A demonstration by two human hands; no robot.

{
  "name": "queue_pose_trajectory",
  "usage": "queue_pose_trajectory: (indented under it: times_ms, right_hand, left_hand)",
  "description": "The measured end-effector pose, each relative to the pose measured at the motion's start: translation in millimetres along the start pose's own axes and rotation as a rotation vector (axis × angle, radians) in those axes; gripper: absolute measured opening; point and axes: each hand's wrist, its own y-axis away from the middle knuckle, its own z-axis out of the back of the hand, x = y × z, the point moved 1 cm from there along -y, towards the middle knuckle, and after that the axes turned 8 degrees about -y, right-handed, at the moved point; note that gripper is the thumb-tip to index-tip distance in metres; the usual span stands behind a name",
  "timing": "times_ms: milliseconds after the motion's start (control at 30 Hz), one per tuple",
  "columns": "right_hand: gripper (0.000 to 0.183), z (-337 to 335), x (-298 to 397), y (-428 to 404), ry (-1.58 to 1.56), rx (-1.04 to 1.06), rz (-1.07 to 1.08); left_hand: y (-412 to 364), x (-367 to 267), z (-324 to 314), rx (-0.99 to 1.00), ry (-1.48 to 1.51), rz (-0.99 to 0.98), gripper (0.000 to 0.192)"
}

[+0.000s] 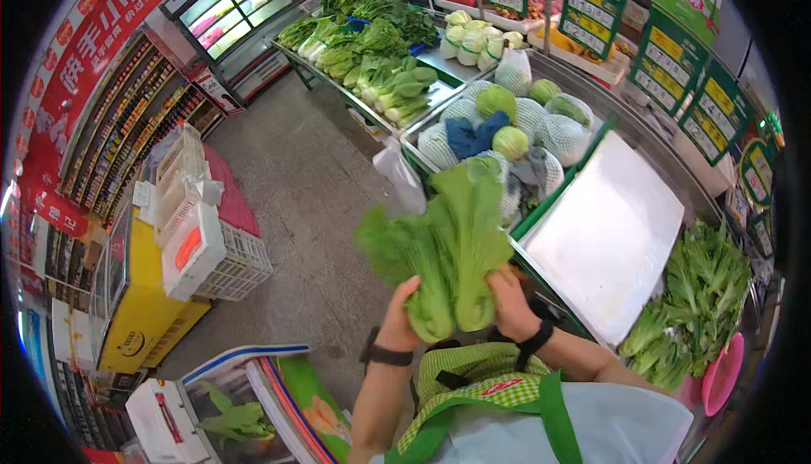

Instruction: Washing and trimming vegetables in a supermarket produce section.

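Two heads of leafy greens with broad pale-green stalks are held side by side in front of my apron, leaves pointing away from me. My left hand (400, 318) grips the left head (426, 286) near its base. The right head (476, 255) is in my right hand (514, 307), also held low on the stalks. Their bases almost touch. Just beyond the leaves lie cabbages in white foam nets (529, 119) and bare round cabbages (510, 142), with a pair of dark blue gloves (478, 133) on top.
To my right is a white display board (608, 229), with loose leafy greens (703, 293) and a pink basin (723, 374) past it. Bunched greens (380, 52) fill the far stand. Stacked crates (237, 261) stand left on the floor. A scale (168, 423) is at lower left.
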Motion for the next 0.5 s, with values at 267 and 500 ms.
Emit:
queue_pose_trajectory:
  times_ms: [267,500]
  right_hand:
    - [0.038,-146,-74,-176,0.113,0.267,-0.152]
    - [0.038,-223,-112,-294,0.152,0.112,-0.127]
  left_hand:
    - [-15,-163,118,-0.192,-0.027,-0.346,0.047]
    - [-76,-298,188,-0.142,-0.067,-0.249,0.047]
